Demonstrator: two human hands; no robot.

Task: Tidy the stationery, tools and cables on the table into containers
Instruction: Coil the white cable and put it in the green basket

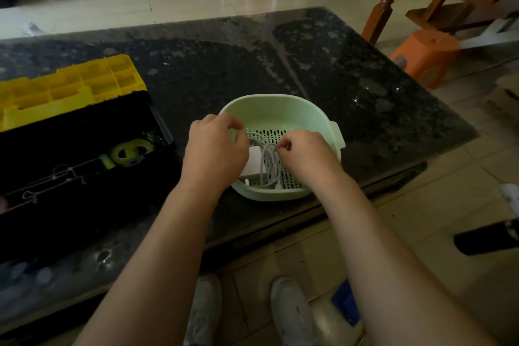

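Two hands (214, 149) (306, 156), one cable (266, 166), one basket (280, 99).

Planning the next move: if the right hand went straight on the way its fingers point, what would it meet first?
The white cable in the green basket; the right hand pinches it. Beyond, probably the left hand, depth unclear.

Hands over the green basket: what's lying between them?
In the head view, a coiled white cable lies between left hand and right hand, inside the basket.
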